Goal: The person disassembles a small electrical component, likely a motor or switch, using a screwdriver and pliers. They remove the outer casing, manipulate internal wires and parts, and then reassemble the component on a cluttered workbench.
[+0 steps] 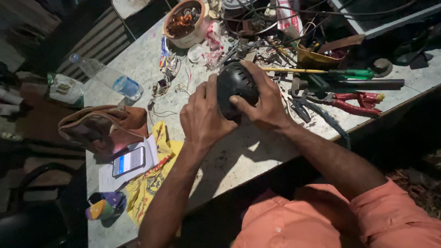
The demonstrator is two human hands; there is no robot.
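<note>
Clutter rings the work: at two o'clock lie a green-handled screwdriver [321, 71] and red-handled pliers [353, 103]; at eleven, a copper-wound motor stator [185, 22]; at nine, a plastic water bottle [108, 76], with a brown bag [103, 126], a phone [129, 161] and a yellow cloth [154, 177] toward eight. The black vented motor housing [235, 87] sits mid-table, its domed end facing up and left; its long axis cannot be told. The left hand [204, 117] and right hand [262, 98] both clasp it from either side. The worn, pale stone table [239, 158] stands in a dim room.

Black slotted motor housing [236, 87], red-handled pliers [356, 103], green-handled screwdriver [321, 72], yellow cloth [151, 177].
</note>
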